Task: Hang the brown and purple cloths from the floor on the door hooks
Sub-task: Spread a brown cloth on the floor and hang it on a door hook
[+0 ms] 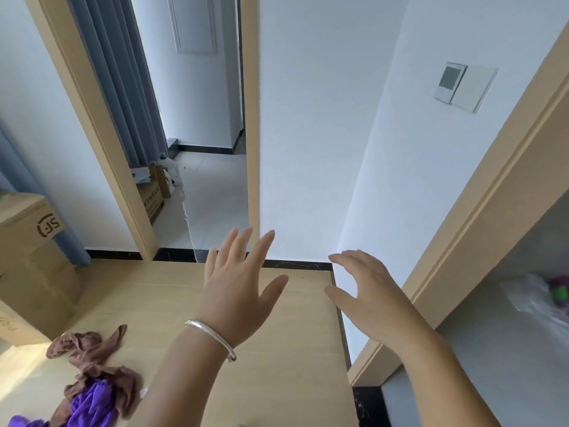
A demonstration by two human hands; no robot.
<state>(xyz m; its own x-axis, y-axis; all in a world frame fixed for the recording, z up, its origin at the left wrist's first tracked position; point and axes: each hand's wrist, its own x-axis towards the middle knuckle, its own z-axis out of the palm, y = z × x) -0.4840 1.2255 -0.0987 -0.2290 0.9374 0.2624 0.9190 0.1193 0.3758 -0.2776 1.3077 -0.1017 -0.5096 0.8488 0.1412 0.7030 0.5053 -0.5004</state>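
A brown cloth (pixel 92 355) lies crumpled on the wooden floor at the lower left, with a purple cloth (pixel 89 405) tangled under and beside it. My left hand (pixel 240 288), with a silver bangle on the wrist, is raised in mid-air with fingers spread, holding nothing, up and to the right of the cloths. My right hand (pixel 369 297) is also raised beside it, fingers relaxed and empty, near the white wall corner. No door hooks are in view.
A doorway (pixel 197 180) opens ahead onto a tiled room with grey curtains and a carton. A cardboard box (pixel 30 266) stands at the left. A wood-framed opening (pixel 492 195) at the right shows a plastic bag (pixel 535 300). A wall panel (pixel 465 86) hangs high on the right.
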